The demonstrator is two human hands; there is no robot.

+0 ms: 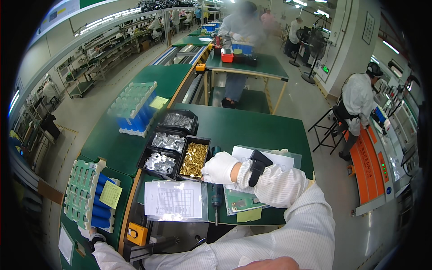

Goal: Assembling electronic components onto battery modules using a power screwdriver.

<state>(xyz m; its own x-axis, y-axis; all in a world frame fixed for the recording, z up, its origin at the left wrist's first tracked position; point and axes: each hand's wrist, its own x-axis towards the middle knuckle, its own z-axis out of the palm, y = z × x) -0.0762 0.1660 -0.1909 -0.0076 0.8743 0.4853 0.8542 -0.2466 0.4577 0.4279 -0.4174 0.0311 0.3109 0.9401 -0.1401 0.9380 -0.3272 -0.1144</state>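
Smooth green tabletop (252, 128), brass fittings (194, 158), right hand (219, 168) beside, left hand (85, 232) near blue cylinders (100, 213), fingers' closure unclear

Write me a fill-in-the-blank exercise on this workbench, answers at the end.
1. The right hand wears a ____ coloured glove.
2. The small metal parts nearest the right hand are ____ in colour.
3. The power screwdriver lies to the ____ of the printed form.
4. The paper note on the blue pack nearest the left hand is ____.

Missing words: white; gold; right; yellow.
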